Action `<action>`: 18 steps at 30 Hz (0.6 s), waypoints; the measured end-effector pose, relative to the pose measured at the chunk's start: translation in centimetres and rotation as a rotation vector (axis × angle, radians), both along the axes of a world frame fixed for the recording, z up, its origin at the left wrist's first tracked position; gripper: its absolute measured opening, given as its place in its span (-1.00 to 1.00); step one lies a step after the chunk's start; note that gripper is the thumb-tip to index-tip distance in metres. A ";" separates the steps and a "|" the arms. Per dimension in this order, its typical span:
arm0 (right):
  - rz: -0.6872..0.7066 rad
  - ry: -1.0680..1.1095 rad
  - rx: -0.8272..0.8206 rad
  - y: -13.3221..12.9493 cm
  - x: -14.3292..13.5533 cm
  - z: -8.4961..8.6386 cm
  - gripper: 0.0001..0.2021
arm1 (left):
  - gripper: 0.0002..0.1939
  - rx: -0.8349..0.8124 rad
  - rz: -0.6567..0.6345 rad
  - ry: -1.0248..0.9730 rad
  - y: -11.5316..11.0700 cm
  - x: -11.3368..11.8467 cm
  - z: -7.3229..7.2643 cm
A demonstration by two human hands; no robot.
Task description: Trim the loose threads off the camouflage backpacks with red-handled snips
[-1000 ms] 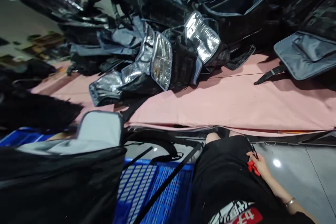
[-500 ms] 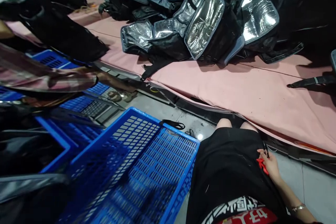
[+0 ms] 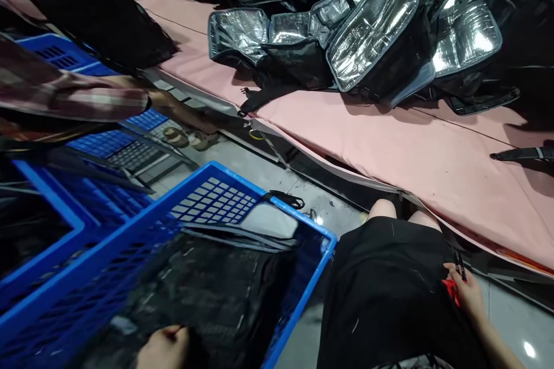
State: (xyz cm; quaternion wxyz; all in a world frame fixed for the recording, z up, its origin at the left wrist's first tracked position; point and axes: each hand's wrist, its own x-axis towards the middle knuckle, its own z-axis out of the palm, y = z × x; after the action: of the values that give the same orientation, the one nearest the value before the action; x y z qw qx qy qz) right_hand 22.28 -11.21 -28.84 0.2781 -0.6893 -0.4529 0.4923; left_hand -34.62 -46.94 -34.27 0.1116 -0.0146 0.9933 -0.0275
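Observation:
At the lower left, my left hand [image 3: 164, 349] is curled closed at the near edge of a black bag [image 3: 216, 282]. The bag lies in a blue plastic crate [image 3: 298, 317], with grey-trimmed edges along its far side. Beside my right thigh, my right hand [image 3: 467, 291] is closed around small red-handled snips [image 3: 452, 291], whose dark points stick up past the fingers. My black-clothed lap [image 3: 389, 282] is between the crate and that hand.
Black bags with silver linings [image 3: 372, 29] stand open on the pink-covered table [image 3: 355, 132]. A co-worker's plaid sleeve [image 3: 86, 95] is at the left, near a large black piece [image 3: 99, 17]. Another blue crate [image 3: 56, 202] stands nearby. A black strap [image 3: 285, 199] hangs over the crate's far rim.
A black bag is now in the blue crate, where the crate floor showed before. My left hand has come into view at it. My right hand still grips the snips.

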 end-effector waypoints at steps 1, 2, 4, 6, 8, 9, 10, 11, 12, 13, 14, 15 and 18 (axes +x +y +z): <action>-0.004 -0.038 0.002 -0.1 0.0 0.2 -0.43 | -0.76 0.019 -0.025 -0.027 0.5 0.2 -1.3; -0.008 -0.076 0.005 -0.2 -0.1 0.4 -0.43 | -0.76 0.040 -0.052 -0.057 1.0 0.3 -2.5; -0.003 -0.138 0.013 -0.1 -0.3 1.0 -0.42 | -0.76 0.082 -0.104 -0.111 2.1 0.3 -4.5; 0.014 -0.182 0.034 0.0 -0.6 1.7 -0.42 | -0.75 0.112 -0.144 -0.151 3.2 -0.2 -5.9; 0.028 -0.226 0.052 0.1 -0.9 2.2 -0.43 | -0.74 0.134 -0.168 -0.180 4.0 -0.7 -7.0; 0.031 -0.246 0.057 0.2 -1.0 2.3 -0.43 | -0.74 0.143 -0.178 -0.195 4.3 -0.8 -7.5; 0.033 -0.262 0.060 0.3 -1.1 2.4 -0.43 | -0.75 0.152 -0.186 -0.210 4.5 -0.8 -7.8; 0.034 -0.271 0.060 0.3 -1.2 2.5 -0.43 | -0.76 0.158 -0.194 -0.224 4.5 -0.7 -8.2; 0.033 -0.276 0.059 0.4 -1.2 2.4 -0.43 | -0.77 0.162 -0.200 -0.240 4.5 -0.5 -8.4; 0.033 -0.278 0.056 0.4 -1.2 2.4 -0.42 | -0.77 0.162 -0.205 -0.256 4.5 -0.2 -8.7; 0.034 -0.278 0.050 0.5 -1.1 2.3 -0.42 | -0.78 0.158 -0.205 -0.272 4.4 0.1 -9.0; 0.037 -0.280 0.044 0.5 -1.1 2.2 -0.41 | -0.77 0.148 -0.200 -0.288 4.3 0.4 -9.3; 0.055 -0.312 0.032 0.8 -0.8 2.0 -0.39 | -0.69 0.098 -0.165 -0.355 4.6 1.0 -10.4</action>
State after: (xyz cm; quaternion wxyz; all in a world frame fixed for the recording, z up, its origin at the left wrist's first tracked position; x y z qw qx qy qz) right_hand 21.48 -10.42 -26.88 0.2015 -0.7404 -0.5170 0.3794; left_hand -33.67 -42.33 -44.64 0.2830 0.0775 0.9559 0.0096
